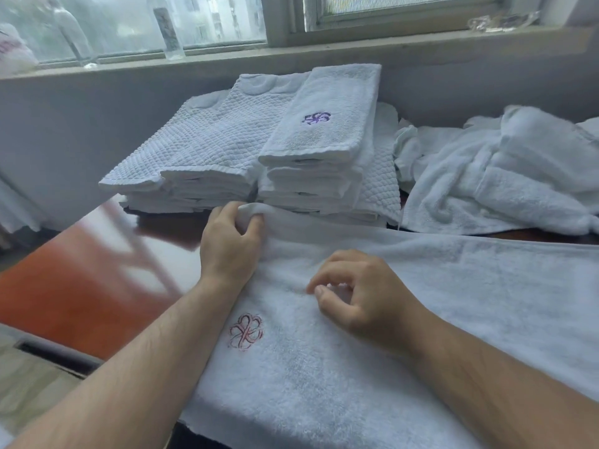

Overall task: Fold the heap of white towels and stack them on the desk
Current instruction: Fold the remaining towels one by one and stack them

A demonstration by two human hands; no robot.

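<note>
Left hand (231,236) around towel (453,286) corner

Daylit window (136,24) above grey wall (48,134)

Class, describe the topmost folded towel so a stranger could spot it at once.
Below the window, find the tallest stack on the desk. The towel lies on top. Only it shows a purple flower emblem; the spread towel has a red one.
</note>
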